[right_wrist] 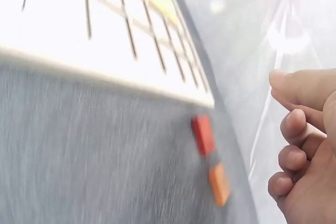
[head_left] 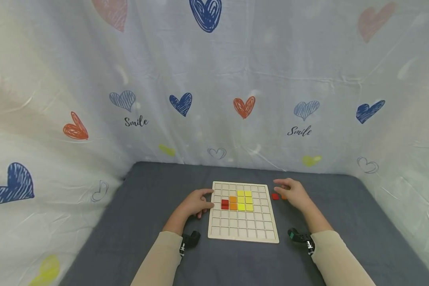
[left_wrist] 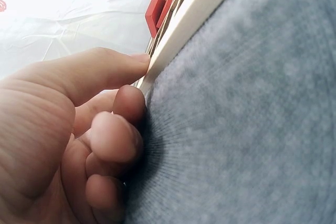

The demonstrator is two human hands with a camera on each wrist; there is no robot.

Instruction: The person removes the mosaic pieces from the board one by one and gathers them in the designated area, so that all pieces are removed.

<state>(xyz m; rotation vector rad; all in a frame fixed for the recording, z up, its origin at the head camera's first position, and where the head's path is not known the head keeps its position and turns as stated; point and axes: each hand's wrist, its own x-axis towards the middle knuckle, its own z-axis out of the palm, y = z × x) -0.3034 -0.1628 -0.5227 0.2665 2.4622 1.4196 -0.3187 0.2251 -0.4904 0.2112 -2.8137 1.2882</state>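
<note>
Head: board (head_left: 242,231) on table (head_left: 146,198), red tiles (head_left: 225,206), orange tiles (head_left: 233,206), yellow tiles (head_left: 248,200) on it. Left hand (head_left: 194,202) at board's left edge, thumb and index touching it, not gripping. Right hand (head_left: 293,193) right of board, thumb and index spread, empty, near loose orange tile (head_left: 284,197); loose red tile (head_left: 275,196) nearer board.

Left wrist: thumb on board's rim, other fingers loosely bent; one red tile tilted.

Right wrist: fingers relaxed; loose tiles beside board's corner.

Board (head_left: 242,233) cream, gridded; tiles (head_left: 241,207) red, orange, yellow.
</note>
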